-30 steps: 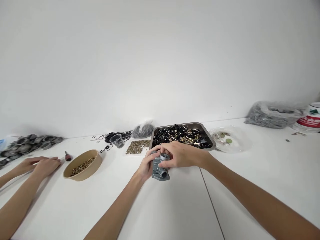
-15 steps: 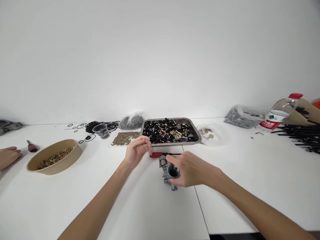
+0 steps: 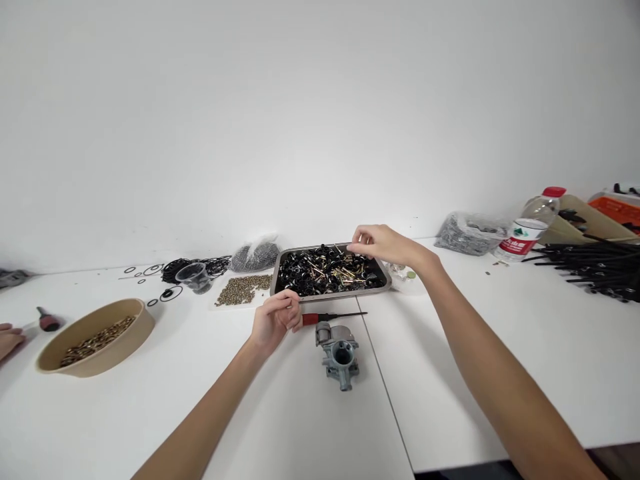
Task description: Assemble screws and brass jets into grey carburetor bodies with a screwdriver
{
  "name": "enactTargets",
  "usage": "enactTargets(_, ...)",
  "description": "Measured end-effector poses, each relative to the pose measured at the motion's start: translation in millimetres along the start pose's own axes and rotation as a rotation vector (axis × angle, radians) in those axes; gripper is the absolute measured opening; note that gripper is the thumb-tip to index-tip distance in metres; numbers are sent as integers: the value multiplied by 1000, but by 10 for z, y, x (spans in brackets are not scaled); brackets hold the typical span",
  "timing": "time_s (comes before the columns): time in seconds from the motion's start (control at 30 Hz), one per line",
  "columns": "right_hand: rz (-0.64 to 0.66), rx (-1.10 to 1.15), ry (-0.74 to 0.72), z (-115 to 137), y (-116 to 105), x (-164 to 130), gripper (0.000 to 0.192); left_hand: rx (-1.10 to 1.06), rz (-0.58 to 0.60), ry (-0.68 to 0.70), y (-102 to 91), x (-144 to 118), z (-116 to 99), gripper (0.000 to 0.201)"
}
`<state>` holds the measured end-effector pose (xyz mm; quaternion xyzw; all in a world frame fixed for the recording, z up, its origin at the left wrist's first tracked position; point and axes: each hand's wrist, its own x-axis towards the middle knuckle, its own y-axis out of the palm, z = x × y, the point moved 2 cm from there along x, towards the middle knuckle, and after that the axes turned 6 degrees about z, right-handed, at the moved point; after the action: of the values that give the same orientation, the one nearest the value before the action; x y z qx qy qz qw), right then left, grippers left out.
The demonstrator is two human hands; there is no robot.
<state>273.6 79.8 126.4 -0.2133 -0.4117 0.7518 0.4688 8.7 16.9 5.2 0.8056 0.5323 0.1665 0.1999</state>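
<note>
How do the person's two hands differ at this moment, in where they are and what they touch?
The left hand is low and near, curled at the red handle of the screwdriver on the white table; the right hand is stretched far out, over the metal tray of black and brass parts. Left fingers close together; right fingers pinch downward. Neither touches the grey carburetor.

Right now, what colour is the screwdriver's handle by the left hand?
Red, on the screwdriver beside the left hand; head view.
</note>
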Motion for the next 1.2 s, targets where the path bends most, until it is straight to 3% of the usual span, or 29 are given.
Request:
enactTargets(0.13, -120, 43, 14, -332, 144, 385, 32, -7, 7, -8, 16, 8, 12, 11)
enactTargets(0.33, -10, -16, 24, -741, 686, 637, 6, 7, 2, -22, 22, 24, 1, 12)
enactTargets(0.5, 43, -70, 19, -842, 867, 662, 7, 19, -2, -22, 15, 35, 12, 12)
enactTargets(0.87, 14, -26, -45, -859, 838, 677, 13, 33, -1, 1, 4, 58, 27, 12)
enactTargets(1.2, -293, 140, -71, -860, 521, 591, 13, 30, -9, -5, 19, 55, 12, 10)
